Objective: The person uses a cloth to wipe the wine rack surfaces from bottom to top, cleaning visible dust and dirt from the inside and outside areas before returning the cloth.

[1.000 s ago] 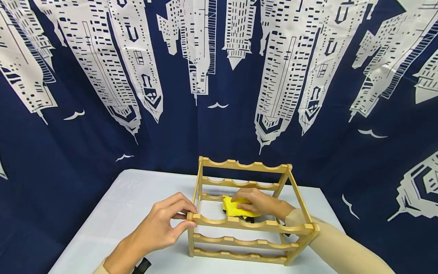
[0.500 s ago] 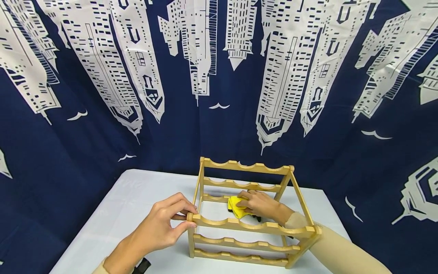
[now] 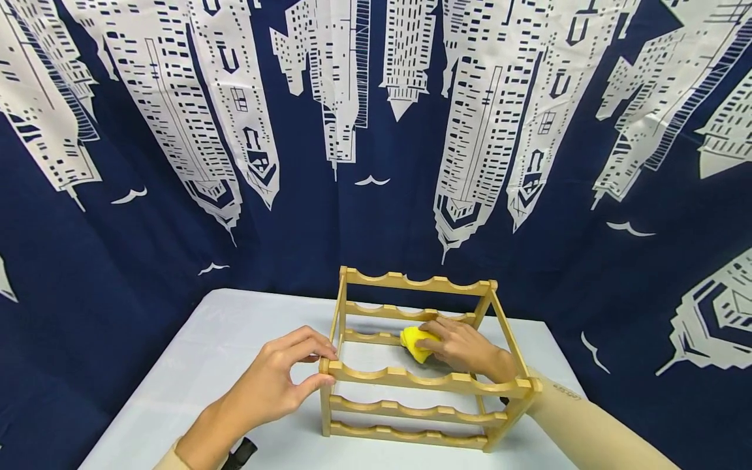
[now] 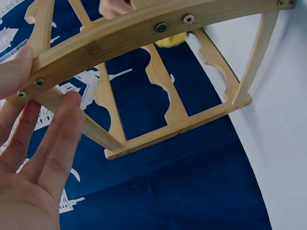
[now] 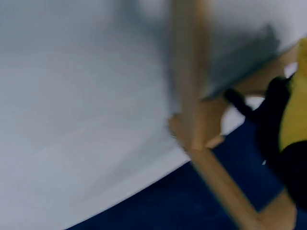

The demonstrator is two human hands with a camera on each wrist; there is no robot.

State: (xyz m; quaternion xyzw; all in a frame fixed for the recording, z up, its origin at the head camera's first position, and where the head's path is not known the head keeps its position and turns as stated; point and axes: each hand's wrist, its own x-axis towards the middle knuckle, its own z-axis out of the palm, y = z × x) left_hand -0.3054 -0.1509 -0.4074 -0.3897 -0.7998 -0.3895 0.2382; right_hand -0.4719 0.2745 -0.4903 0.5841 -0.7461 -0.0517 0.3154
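A light wooden bottle rack (image 3: 411,279) with scalloped rails stands on the white table. At its near left top corner, my left hand (image 3: 276,369) grips the frame, thumb on one side and fingers on the other. In the left wrist view, the thumb of my left hand (image 4: 33,158) lies over the rail's end with fingers beneath. My right hand (image 3: 464,346) reaches inside the rack from the right and holds a bunched yellow cloth (image 3: 416,344). The right wrist view shows the cloth (image 5: 295,112) with black parts at the right edge, beside a blurred wooden post.
The white table (image 3: 235,339) extends left of the rack. Behind it hangs a navy curtain (image 3: 329,235) printed with white buildings and birds. The rack's right side rail (image 3: 506,326) passes close above my right forearm.
My right hand has shifted a little to the right with the cloth, which was spread flatter and now is bunched up. My left hand stays at the rack's corner.
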